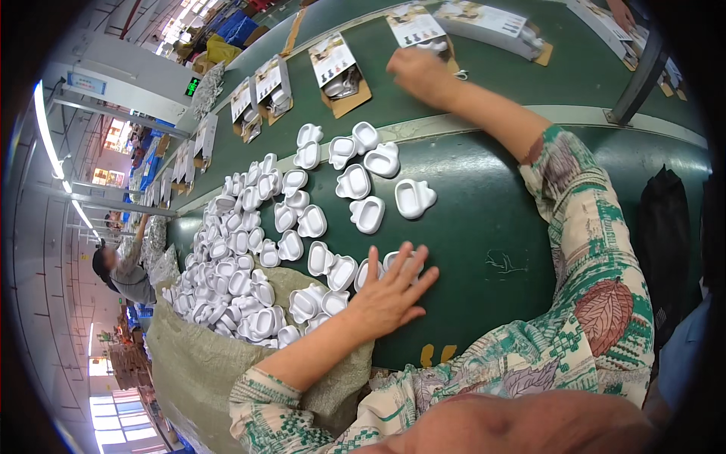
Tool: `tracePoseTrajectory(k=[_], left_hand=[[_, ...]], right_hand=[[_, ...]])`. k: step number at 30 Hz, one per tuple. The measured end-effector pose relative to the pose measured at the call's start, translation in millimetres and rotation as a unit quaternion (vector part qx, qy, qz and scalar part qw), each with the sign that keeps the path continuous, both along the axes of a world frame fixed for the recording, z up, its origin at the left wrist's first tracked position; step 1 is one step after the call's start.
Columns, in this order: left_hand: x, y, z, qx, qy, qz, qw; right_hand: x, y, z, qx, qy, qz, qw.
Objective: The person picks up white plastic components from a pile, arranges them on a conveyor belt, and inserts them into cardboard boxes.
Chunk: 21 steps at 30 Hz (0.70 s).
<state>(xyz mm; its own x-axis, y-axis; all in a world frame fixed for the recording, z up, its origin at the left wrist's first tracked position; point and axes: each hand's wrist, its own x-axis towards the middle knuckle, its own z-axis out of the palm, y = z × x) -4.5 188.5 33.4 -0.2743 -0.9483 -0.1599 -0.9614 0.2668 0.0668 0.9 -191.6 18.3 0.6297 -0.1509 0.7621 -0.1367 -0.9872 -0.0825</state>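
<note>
White parts (414, 198) lie loose on the table (484, 197) and heaped by the sack (193, 371), left hand (384, 297) splayed over the nearest, gripping nothing visible, right hand (423, 74) half-curled by a box (414, 23), grip unclear; open-flapped boxes (333, 62) on the belt (300, 87) look part-packed, so plenty seems left.

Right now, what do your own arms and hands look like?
These are human arms: the left hand and right hand wear no gloves. Loose cream sleeves end short of the wrists, printed with green patches and checks; the right one also carries large reddish-brown leaf shapes. No cables show.
</note>
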Motion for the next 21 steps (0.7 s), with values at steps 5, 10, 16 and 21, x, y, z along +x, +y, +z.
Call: tracePoseTrajectory(k=[5,10,16,21], left_hand=[[33.5,-21.4,-12.4,-0.104,-0.028,0.101,0.989],[76.7,-47.9,-21.5,-0.174,-0.046,0.234,0.955],[109.7,-62.3,-22.8,-0.197,-0.008,0.307,0.931],[67.6,-21.9,3.7,-0.136,0.022,0.209,0.968]], right_hand=[[-3.2,78.8,-10.8,0.036,0.129,0.207,0.969],[1.7,85.8,-2.4,0.001,0.242,0.132,0.961],[-17.4,56.5,-11.6,0.032,0.158,0.161,0.974],[-37.4,37.8,-8.8,-0.043,0.119,0.103,0.987]])
